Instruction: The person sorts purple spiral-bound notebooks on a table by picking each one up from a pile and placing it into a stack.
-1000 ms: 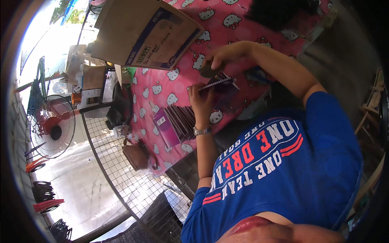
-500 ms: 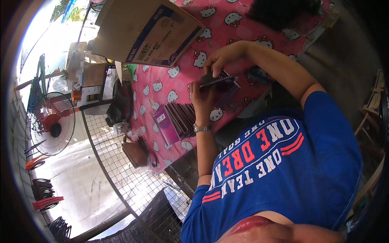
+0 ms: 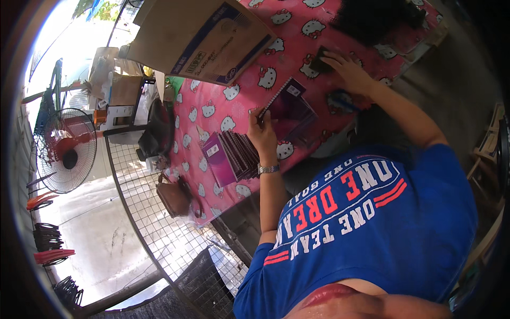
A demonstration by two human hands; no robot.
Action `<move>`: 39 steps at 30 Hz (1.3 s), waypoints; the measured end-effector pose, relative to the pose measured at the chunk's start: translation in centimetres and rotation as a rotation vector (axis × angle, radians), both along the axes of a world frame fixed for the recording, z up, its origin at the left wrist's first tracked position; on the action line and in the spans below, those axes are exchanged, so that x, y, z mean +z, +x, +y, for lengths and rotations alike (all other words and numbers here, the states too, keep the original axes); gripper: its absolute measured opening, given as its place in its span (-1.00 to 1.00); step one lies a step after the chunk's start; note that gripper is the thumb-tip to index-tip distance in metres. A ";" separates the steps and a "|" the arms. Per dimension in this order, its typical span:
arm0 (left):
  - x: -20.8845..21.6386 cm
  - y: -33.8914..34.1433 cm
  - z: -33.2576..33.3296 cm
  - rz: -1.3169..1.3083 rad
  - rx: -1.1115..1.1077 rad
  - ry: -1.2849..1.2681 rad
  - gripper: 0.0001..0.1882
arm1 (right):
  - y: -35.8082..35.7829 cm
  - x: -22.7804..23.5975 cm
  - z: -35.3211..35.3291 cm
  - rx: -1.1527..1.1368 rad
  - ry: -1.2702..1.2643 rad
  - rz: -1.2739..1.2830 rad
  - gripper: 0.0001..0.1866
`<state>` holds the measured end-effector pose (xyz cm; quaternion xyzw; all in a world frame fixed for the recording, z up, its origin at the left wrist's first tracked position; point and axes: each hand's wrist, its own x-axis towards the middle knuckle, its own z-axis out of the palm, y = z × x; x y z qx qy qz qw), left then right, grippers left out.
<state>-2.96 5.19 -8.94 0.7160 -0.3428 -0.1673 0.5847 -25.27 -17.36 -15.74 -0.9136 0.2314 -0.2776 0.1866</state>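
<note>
My left hand (image 3: 262, 132) wears a metal-band watch and closes on the spiral edge of a purple notebook (image 3: 289, 101). That notebook lies tilted at the table's near side, over other purple notebooks (image 3: 307, 118). Farther right, my right hand (image 3: 348, 72) reaches over the table with its fingers on a small dark flat block (image 3: 321, 60); its exact kind is unclear. Beside my left wrist, a fanned stack of spiral notebooks (image 3: 229, 159) with purple covers lies on the table.
A pink patterned cloth (image 3: 212, 119) covers the table. A large cardboard box (image 3: 207, 42) stands at the far left, and a black heap (image 3: 377, 21) lies at the far right. A blue item (image 3: 344, 101) is near my right forearm. A brown bag (image 3: 174, 198) and a fan (image 3: 66, 151) are leftward.
My right hand has moved right and away from the notebook, taking the dark block with it. The notebook has come down flatter, with my left hand still at its spiral edge.
</note>
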 end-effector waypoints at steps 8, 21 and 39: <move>-0.8 -1.1 -0.3 -0.276 0.070 -0.036 -0.73 | -3.6 0.1 8.3 -0.023 0.279 0.142 -0.32; -2.1 0.1 0.4 -0.263 0.083 0.043 -0.87 | 5.7 9.1 12.1 0.301 0.131 -0.202 -0.36; 8.4 -0.8 2.3 -0.823 0.251 -0.199 -0.84 | 3.1 8.5 9.5 0.444 0.838 -0.145 -0.50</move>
